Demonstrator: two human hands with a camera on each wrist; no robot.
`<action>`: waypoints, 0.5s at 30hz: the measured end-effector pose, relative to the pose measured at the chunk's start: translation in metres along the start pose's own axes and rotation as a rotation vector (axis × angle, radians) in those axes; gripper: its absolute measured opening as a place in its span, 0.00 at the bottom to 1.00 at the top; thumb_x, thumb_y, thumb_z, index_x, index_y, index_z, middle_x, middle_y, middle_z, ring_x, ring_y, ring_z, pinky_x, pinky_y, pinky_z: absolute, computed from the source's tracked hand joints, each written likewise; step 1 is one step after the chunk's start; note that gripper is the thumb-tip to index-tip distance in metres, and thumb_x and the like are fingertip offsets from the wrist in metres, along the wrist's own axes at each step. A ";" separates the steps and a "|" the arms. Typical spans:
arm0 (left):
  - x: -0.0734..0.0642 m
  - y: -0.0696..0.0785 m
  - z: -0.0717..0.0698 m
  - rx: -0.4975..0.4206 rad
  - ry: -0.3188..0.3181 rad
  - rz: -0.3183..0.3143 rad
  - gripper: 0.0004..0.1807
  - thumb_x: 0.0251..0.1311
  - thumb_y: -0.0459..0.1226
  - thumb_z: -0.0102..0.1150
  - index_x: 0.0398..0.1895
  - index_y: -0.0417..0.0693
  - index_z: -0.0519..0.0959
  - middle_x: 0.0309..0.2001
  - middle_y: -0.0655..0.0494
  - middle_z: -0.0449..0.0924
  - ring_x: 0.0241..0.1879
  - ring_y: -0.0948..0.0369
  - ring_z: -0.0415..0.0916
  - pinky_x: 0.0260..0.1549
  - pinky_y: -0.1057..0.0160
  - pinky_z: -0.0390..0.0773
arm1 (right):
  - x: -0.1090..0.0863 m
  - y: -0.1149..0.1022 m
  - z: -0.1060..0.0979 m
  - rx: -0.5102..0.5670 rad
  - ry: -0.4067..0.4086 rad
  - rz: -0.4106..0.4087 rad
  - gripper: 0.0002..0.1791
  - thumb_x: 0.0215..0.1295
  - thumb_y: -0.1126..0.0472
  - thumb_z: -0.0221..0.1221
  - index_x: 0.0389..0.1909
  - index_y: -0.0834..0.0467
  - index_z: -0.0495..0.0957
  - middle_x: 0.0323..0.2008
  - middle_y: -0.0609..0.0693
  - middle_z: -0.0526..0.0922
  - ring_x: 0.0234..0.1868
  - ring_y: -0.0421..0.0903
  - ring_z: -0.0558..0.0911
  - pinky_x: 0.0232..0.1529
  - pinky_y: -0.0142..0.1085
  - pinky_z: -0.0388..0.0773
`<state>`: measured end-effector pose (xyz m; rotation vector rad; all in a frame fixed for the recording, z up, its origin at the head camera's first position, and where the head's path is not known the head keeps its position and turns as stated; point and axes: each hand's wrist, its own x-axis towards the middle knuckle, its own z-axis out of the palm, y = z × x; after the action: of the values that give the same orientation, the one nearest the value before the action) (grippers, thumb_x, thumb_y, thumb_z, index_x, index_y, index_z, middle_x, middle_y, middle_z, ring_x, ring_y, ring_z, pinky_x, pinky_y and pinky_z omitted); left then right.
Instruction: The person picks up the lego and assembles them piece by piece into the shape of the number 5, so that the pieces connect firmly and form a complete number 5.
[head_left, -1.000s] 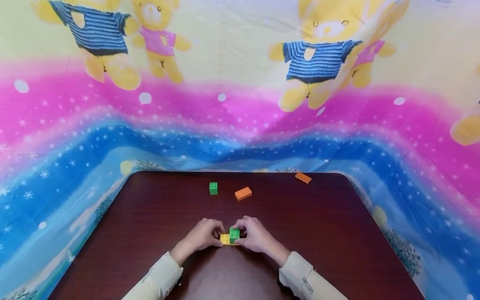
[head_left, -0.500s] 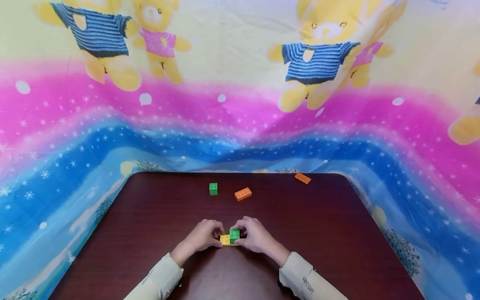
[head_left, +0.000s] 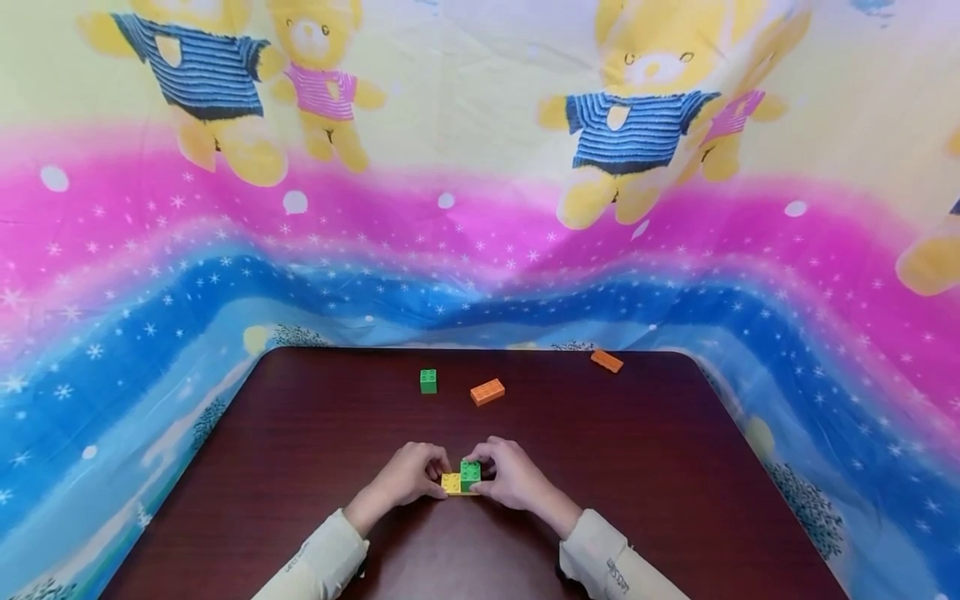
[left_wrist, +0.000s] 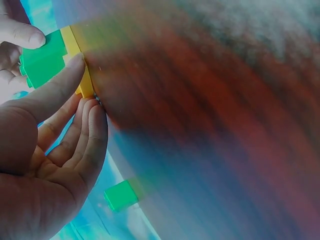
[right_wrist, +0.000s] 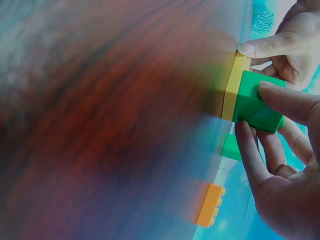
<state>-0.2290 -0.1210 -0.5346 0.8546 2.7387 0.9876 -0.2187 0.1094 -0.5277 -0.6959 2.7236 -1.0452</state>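
A thin yellow toy building brick (head_left: 451,483) lies on the table, and a taller green brick (head_left: 470,476) stands upright on its right half. My left hand (head_left: 408,472) pinches the left end of the yellow brick, thumb on the near side. With thumb and fingers, my right hand (head_left: 513,473) grips the green brick. In the right wrist view the green brick (right_wrist: 255,102) sits flush against the yellow one (right_wrist: 231,92). The studs on the yellow brick's left half show in the head view.
On the dark wooden table (head_left: 337,400), a second green brick (head_left: 428,382) and an orange brick (head_left: 487,392) lie farther back. Another orange brick (head_left: 607,361) is near the far right edge. A patterned cloth with bears (head_left: 480,250) hangs behind the table.
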 end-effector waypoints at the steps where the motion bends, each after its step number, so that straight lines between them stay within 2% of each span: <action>1: 0.000 0.000 0.000 -0.002 -0.003 -0.004 0.15 0.44 0.34 0.84 0.33 0.47 0.85 0.30 0.56 0.84 0.31 0.63 0.79 0.32 0.67 0.79 | 0.000 0.000 0.000 0.006 -0.003 0.001 0.19 0.57 0.62 0.77 0.50 0.51 0.87 0.39 0.43 0.78 0.41 0.40 0.84 0.42 0.30 0.84; 15: -0.001 0.001 0.000 -0.026 -0.014 -0.015 0.15 0.45 0.33 0.84 0.33 0.47 0.85 0.32 0.55 0.84 0.32 0.61 0.80 0.33 0.67 0.79 | 0.001 0.004 0.000 0.019 -0.008 -0.009 0.18 0.57 0.61 0.77 0.49 0.50 0.87 0.40 0.44 0.79 0.40 0.40 0.83 0.42 0.31 0.84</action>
<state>-0.2279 -0.1214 -0.5340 0.8323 2.7101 1.0083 -0.2211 0.1114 -0.5296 -0.7090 2.7029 -1.0665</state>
